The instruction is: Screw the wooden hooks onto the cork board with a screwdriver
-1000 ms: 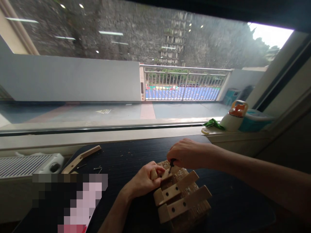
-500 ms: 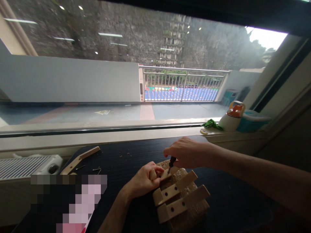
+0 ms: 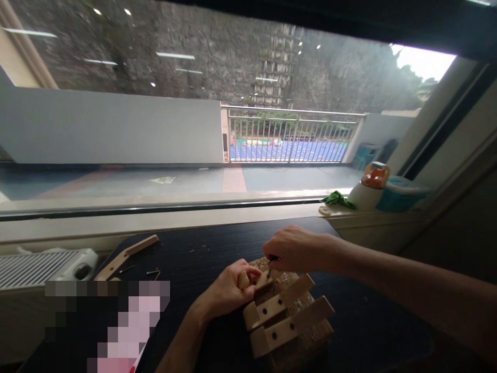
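A wooden assembly (image 3: pixel 289 318) of light slats screwed onto a rough block sits on the dark table (image 3: pixel 186 248) near its front edge. My left hand (image 3: pixel 229 290) is closed around the end of the rearmost slat at the assembly's left side. My right hand (image 3: pixel 293 248) is closed around a small dark-handled screwdriver (image 3: pixel 271 261), whose tip points down onto that same slat. Most of the tool is hidden inside the fist.
A loose wooden strip (image 3: pixel 126 255) and a few small screws (image 3: pixel 153 271) lie at the table's left. A white heater (image 3: pixel 46 264) stands beyond the left edge. On the window sill at right are a green cloth (image 3: pixel 336 199), a white bottle with orange lid (image 3: pixel 368 186) and a teal box (image 3: pixel 402 192).
My right hand has dropped slightly with the screwdriver and covers more of it. My left hand keeps its hold on the slat. The assembly stays where it was.
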Motion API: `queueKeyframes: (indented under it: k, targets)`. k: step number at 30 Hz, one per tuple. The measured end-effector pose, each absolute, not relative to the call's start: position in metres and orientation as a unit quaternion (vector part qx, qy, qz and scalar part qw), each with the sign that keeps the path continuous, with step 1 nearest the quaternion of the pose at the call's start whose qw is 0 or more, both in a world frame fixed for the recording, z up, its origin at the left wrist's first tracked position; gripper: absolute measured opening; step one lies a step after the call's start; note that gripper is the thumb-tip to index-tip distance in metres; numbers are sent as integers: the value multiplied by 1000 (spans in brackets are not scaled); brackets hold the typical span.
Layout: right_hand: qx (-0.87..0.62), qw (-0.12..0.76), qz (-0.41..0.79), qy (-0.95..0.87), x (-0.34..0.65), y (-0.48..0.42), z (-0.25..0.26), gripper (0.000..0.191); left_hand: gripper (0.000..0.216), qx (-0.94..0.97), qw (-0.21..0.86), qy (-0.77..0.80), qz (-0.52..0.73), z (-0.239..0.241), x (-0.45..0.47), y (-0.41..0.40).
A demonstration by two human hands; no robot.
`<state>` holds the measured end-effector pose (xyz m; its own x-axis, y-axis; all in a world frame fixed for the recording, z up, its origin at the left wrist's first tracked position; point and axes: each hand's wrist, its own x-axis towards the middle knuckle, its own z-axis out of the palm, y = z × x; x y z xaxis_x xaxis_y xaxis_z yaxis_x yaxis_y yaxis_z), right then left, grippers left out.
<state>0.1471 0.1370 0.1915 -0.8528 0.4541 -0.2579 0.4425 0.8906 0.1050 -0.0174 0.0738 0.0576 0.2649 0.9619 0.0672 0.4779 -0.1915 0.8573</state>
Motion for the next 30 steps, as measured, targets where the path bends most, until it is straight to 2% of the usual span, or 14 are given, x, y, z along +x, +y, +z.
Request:
queueKeyframes:
  k: [7,13,22,30]
  targets:
    - [226,146,30,963,149,138,200,26,24,712,368,507,317,57,-19,75]
    - [205,163,18,965,147,135,205,20,24,711,367,510,316,55,-20,75]
    - [232,121,8,965,150,139,190,25,24,709,369,510,317,56,-19,75]
    - [221,149,19,964,150,137,205,22,24,707,373,507,321,52,-20,76]
